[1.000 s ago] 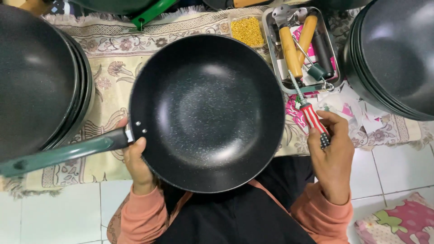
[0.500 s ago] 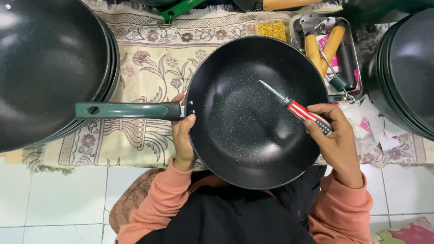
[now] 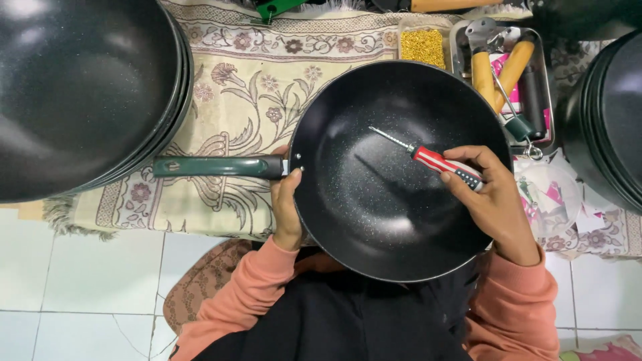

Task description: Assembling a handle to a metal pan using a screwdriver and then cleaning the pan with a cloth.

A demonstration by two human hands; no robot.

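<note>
Head view is showing you looking straight down at a black speckled frying pan (image 3: 401,170) held over your lap. Your left hand (image 3: 286,210) is gripping the pan's rim just below where the dark green handle (image 3: 217,166) joins it, fingers curled under and thumb on the edge. Your right hand (image 3: 498,200) is pinching the red-and-white striped screwdriver (image 3: 438,160) by its grip, fingers closed around it. The screwdriver's long axis is running from lower right to upper left, its metal tip hanging over the middle of the pan's bowl and pointing roughly toward the handle joint at the pan's left side. So the joint is lying to the left of the tip, right beside your left hand and well apart from your right.

Under the pan, a cream floral mat (image 3: 241,100) is covering white floor tiles (image 3: 80,281). Stacks of black pans (image 3: 80,87) are sitting at your left, with more at your right (image 3: 612,113). Beyond the pan, a metal tray (image 3: 545,87) is holding wooden-handled tools (image 3: 511,70), and a small tub of yellow bits (image 3: 422,47) is sitting just beside it.
</note>
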